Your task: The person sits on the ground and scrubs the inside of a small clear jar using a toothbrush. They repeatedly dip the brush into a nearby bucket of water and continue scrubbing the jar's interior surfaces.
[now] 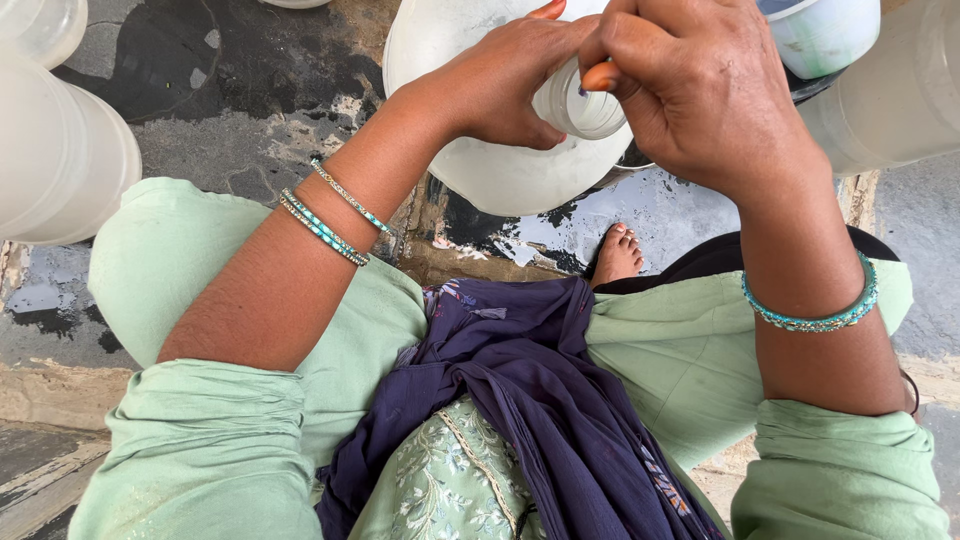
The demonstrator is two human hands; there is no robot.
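Observation:
A large translucent white plastic jug (500, 180) stands on the wet floor in front of my knees. My left hand (505, 85) is wrapped around its short neck (585, 110). My right hand (700, 90) is closed over the top of the neck, fingers curled at the opening; whatever it grips there is hidden under the fingers. Both wrists carry turquoise bangles. I am squatting, with a bare foot (618, 255) on the floor below the jug.
Other translucent jugs stand at the left (55, 160) and at the upper right (890, 100). A white bucket rim (825, 35) shows at the top right. The stone floor (250, 90) is dark and wet. A purple scarf (520, 400) lies over my green lap.

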